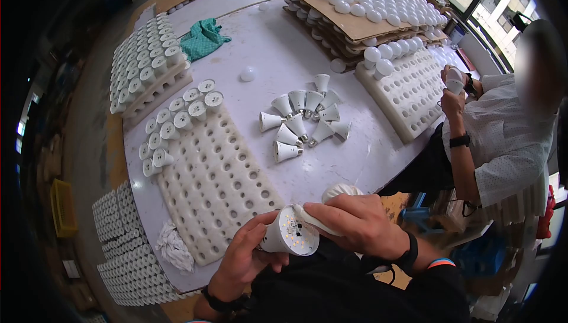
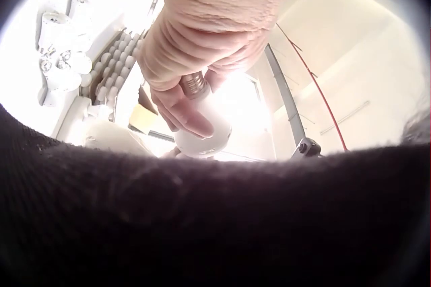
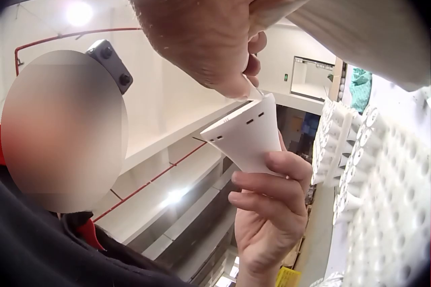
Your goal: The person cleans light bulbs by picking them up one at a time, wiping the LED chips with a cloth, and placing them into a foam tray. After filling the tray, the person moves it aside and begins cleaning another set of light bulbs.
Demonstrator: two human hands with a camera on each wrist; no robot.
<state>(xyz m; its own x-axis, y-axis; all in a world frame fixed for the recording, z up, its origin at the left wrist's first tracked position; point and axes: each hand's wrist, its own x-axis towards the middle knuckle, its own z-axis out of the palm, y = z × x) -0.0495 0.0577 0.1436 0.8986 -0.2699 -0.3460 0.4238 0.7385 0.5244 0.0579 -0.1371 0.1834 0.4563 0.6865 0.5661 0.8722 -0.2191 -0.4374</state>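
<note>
My left hand grips a white LED bulb housing, its open face turned up to show the LED board. The metal screw base shows between the fingers in the left wrist view. My right hand holds a soft white squeeze bag, mostly hidden under the palm in the head view. In the right wrist view the bag bulges out past the hand, and its narrow tip is right at the rim of the housing.
Loose bulb housings lie mid-table. A holed foam tray with upright housings stands left, near a crumpled white cloth. A green cloth lies behind. Stacked boards of domes stand back right. Another person works at the right.
</note>
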